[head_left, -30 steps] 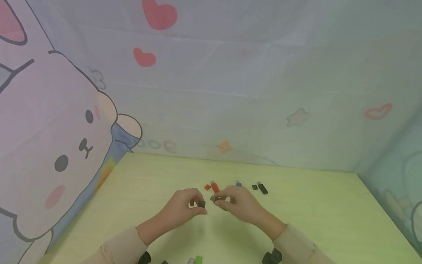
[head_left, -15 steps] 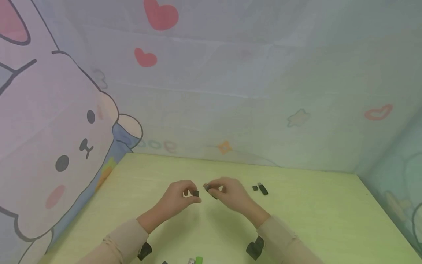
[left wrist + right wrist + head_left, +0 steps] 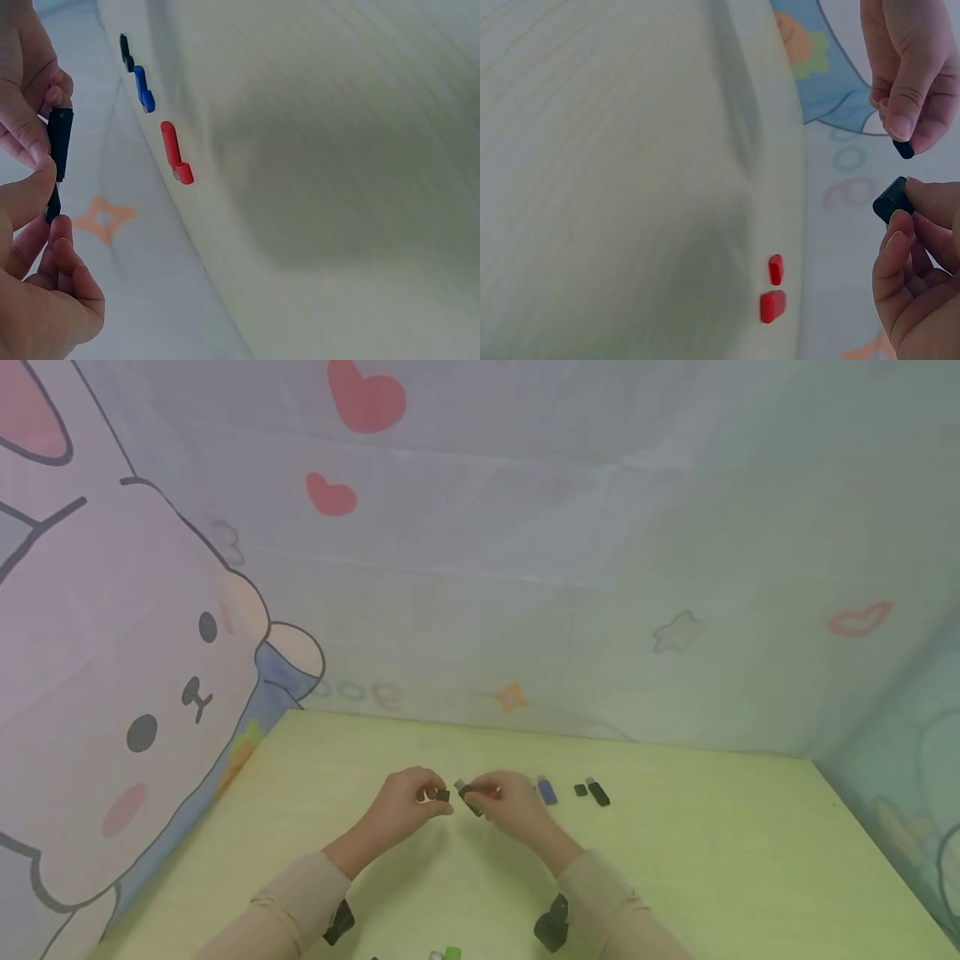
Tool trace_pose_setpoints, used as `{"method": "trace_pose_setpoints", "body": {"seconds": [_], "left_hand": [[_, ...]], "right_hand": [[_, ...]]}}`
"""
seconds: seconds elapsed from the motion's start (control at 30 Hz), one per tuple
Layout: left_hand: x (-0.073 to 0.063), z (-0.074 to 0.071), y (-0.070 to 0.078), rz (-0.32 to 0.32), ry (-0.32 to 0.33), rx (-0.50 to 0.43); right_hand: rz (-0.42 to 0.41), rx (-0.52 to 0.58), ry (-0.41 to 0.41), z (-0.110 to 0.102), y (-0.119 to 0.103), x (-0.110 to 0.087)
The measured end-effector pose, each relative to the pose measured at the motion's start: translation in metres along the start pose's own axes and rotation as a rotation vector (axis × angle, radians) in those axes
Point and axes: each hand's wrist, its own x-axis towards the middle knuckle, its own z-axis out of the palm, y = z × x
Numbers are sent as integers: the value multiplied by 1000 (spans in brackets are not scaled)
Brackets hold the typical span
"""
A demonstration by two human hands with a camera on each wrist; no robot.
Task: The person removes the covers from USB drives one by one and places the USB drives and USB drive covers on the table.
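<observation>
My left hand (image 3: 408, 797) pinches a small black cap (image 3: 442, 795) between thumb and fingertips. Opposite it, my right hand (image 3: 516, 806) grips a black USB flash drive (image 3: 60, 142) by its body. The drive's metal plug (image 3: 460, 785) points toward the cap. A narrow gap parts the two in the head view; in the right wrist view the cap (image 3: 904, 149) also stands apart from the drive (image 3: 893, 199). Both hands are above the table. Behind the right hand, a red USB drive (image 3: 171, 142) is mostly hidden in the head view; its red cap (image 3: 184, 173) lies beside it.
A blue USB drive (image 3: 547, 791) and another black one (image 3: 598, 792) with its cap (image 3: 580, 790) lie in a row along the far part of the yellow table (image 3: 720, 852). A green piece (image 3: 452, 953) shows at the near edge. A printed cloth (image 3: 480, 568) hangs behind.
Both hands have moved left and slightly away from me, and the drive has come closer to the cap. The right hand now covers most of the red drive and uncovers the blue one.
</observation>
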Motion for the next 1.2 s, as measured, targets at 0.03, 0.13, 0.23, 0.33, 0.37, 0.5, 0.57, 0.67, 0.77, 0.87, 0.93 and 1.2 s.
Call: {"method": "trace_pose_setpoints", "body": {"seconds": [0.03,0.13,0.23,0.33,0.37,0.5,0.57,0.67,0.77,0.87,0.93,1.2], "left_hand": [[1,1,-1,-5,1,1],[2,4,-3,-16,6,10],[3,7,-6,-17,10,27],[5,10,-10,-12,4,51],[5,11,-12,-12,0,58],[6,15,-18,-20,-25,78],[6,17,-20,-30,-37,78],[6,20,-26,-51,-50,75],[6,23,-31,-65,-62,76],[7,26,-35,-77,-73,70],[7,27,-37,-87,-79,63],[9,32,-43,-116,-115,84]], "right_hand": [[7,10,0,2,2,1],[18,35,-1,9,8,2],[21,52,-1,16,15,4],[14,70,6,22,21,6],[13,72,10,23,22,7],[24,65,30,28,27,8],[46,56,35,31,29,8],[82,52,32,35,32,9],[126,55,24,38,34,9],[141,20,26,41,36,8],[133,-23,30,43,37,8],[130,-73,31,49,37,8]]}}
